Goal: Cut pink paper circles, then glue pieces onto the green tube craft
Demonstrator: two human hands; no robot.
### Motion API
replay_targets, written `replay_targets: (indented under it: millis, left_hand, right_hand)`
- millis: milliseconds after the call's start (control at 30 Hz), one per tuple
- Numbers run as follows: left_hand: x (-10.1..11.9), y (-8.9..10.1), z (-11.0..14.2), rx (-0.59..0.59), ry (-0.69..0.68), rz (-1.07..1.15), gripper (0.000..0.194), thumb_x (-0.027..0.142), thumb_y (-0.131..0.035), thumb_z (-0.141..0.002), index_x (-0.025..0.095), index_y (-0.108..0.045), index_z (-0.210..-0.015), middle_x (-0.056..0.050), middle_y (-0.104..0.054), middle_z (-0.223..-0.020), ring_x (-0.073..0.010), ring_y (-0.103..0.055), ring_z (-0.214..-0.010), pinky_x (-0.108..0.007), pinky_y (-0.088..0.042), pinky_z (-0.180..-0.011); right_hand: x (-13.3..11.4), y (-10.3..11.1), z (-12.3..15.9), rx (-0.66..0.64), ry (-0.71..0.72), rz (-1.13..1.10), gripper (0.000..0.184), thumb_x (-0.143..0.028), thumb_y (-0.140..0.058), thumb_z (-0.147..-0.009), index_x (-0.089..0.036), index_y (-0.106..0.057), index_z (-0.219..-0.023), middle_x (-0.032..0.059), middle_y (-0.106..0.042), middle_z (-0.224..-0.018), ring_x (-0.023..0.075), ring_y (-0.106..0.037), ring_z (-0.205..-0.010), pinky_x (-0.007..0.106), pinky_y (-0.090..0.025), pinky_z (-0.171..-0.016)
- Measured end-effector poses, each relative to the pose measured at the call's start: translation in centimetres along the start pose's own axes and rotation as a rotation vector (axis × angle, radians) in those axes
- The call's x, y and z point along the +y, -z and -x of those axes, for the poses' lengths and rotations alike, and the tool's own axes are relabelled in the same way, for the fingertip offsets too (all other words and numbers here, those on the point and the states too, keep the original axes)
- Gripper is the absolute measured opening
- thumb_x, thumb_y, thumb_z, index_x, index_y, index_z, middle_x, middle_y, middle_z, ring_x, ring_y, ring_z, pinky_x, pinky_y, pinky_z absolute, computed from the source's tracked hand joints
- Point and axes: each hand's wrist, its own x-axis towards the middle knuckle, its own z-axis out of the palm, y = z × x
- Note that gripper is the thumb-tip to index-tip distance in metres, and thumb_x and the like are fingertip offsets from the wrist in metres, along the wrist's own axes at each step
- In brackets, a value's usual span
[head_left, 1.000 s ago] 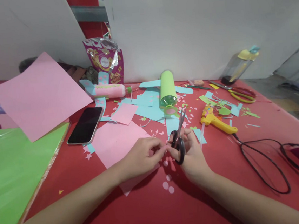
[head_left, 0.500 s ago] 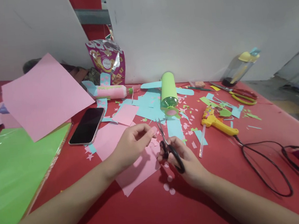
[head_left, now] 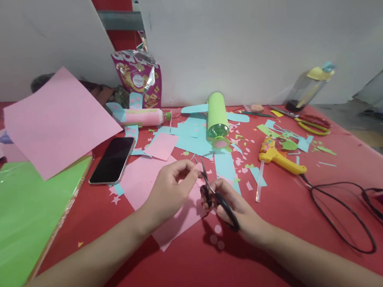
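A pink scrap (head_left: 198, 167) is pinched in the fingertips of the left hand (head_left: 171, 186), right at the scissors (head_left: 219, 198), whose handles the right hand's (head_left: 242, 213) fingers grip. Under the left fingers lies a pink sheet (head_left: 140, 177); beyond them, a bottle (head_left: 216, 112); farther right, a glue gun (head_left: 280, 157).

The sole camera, head-worn, looks forward and down from close above the red tabletop (head_left: 186, 270) (the white panel (head_left: 252, 34) stands beyond).
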Motion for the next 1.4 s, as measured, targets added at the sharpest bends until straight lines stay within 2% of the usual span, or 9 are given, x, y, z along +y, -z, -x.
replay_targets:
  millis: [367,833,1400]
  left_hand:
    - [-0.1,-0.2,0.4,0.016,-0.010,-0.049,0.023,0.025,-0.046,-0.080,0.016,-0.048,-0.060,0.003,-0.051,-0.060,-0.0087,-0.047,-0.059,-0.020,-0.038,-0.057]
    - [-0.1,-1.0,0.8,0.084,0.006,-0.039,0.023,0.023,-0.043,-0.080,0.016,-0.048,-0.059,0.004,-0.050,-0.057,-0.0080,-0.044,-0.054,-0.019,-0.037,-0.053]
    - [-0.2,-1.1,1.0,0.085,0.021,-0.043,0.022,0.023,-0.043,-0.080,0.017,-0.048,-0.059,0.003,-0.050,-0.058,-0.0091,-0.044,-0.056,-0.021,-0.036,-0.055]
  right_hand:
    - [0.2,0.2,0.0,-0.031,0.040,0.006,0.047,-0.058,-0.067,-0.059,-0.024,-0.043,-0.079,-0.0030,-0.050,-0.076,0.0098,-0.044,-0.068,0.025,-0.038,-0.061]
    - [0.2,0.0,0.2,-0.044,0.001,0.028,0.048,-0.061,-0.064,-0.060,-0.024,-0.040,-0.080,-0.0023,-0.046,-0.077,0.0082,-0.040,-0.059,0.017,-0.034,-0.040]
    - [-0.1,-0.1,0.3,-0.047,-0.015,0.031,0.048,-0.060,-0.064,-0.061,-0.023,-0.038,-0.080,-0.0043,-0.045,-0.074,0.0065,-0.044,-0.057,0.016,-0.036,-0.040]
